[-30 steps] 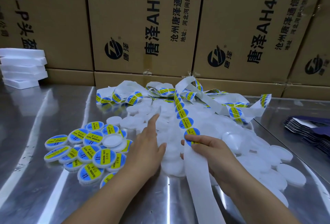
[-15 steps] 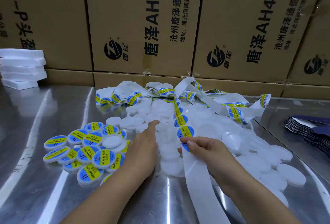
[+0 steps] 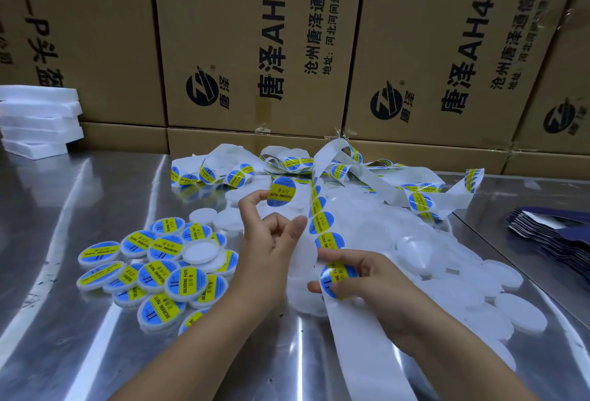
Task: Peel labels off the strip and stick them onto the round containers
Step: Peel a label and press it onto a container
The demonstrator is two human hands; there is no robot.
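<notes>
The left hand (image 3: 271, 241) is raised with its fingers curled, and a peeled label (image 3: 281, 191) clings at its index fingertip. Whether another finger backs the label is hidden. The right hand (image 3: 376, 288) pinches the label strip (image 3: 357, 352), thumb on top and fingers mostly hidden beneath. The strip's bare tail leaves the view at 6 o'clock. Blank round containers (image 3: 415, 247) pile at 2 o'clock, their edges blurring together. Labelled containers (image 3: 166, 269) lie at 9 o'clock on the table (image 3: 64, 304). Dark pouches (image 3: 555, 234) are cut off at 3 o'clock.
</notes>
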